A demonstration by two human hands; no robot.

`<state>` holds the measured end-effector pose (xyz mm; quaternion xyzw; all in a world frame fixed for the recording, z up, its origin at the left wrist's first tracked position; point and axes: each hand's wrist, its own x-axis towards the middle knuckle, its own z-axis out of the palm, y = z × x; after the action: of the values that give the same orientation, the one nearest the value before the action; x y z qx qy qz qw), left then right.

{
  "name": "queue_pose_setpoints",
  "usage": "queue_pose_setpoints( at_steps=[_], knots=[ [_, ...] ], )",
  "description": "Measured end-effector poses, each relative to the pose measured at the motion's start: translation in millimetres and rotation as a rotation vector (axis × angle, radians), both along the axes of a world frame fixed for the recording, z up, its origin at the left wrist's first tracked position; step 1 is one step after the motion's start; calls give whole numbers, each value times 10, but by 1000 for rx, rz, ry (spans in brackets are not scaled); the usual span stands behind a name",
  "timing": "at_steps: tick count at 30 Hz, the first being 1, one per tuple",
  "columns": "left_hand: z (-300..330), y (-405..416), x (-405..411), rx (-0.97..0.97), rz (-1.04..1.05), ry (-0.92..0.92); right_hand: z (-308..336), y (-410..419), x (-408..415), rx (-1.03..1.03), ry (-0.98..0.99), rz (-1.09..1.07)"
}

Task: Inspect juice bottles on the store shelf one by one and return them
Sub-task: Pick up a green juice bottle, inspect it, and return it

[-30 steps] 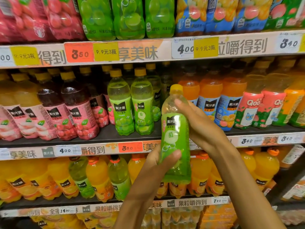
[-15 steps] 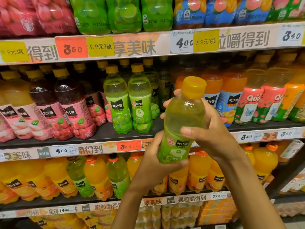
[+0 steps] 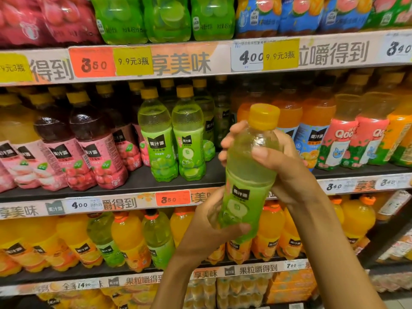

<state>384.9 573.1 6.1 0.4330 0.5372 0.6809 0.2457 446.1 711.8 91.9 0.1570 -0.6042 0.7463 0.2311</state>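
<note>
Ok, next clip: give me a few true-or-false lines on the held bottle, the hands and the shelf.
1. Both hands hold the green bottle. True.
2. Its cap is off. False: the yellow cap is on.
3. The left hand grips the bottle's lower part. True.
4. The right hand rests on the shelf. False: it grips the bottle's upper part.
5. The bottle lies flat. False: it is nearly upright, cap up.
</note>
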Motion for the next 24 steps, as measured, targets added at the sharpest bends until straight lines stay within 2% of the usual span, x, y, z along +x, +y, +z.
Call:
queue_pose_setpoints(
  at_steps=[2,5,8,10,13,15,18,21,24],
  knots=[
    [-20,15,-9,11,63,-56,2,-35,-13,-37,-9,-172],
    [8,80,-10,-11,147,21,4,-97,-62,-107,-28,-371],
    [11,174,52,-39,268,78,13,-86,-86,-245,-90,-283],
    [11,177,58,11,308,71,33,-28,-62,-279,-108,-196],
    [-14,132,-5,37,158,-83,51,51,-68,-185,-143,-203],
    [-33,110,5,-7,7,-213,32,62,-106,-201,-173,-124],
    [-13,158,66,-54,-23,-281,29,52,-152,-246,-138,-95],
    [25,190,34,-25,80,-174,55,37,-152,-205,-81,-240],
    [93,214,-21,-33,187,20,59,-1,-151,-6,-10,-462]
  ],
)
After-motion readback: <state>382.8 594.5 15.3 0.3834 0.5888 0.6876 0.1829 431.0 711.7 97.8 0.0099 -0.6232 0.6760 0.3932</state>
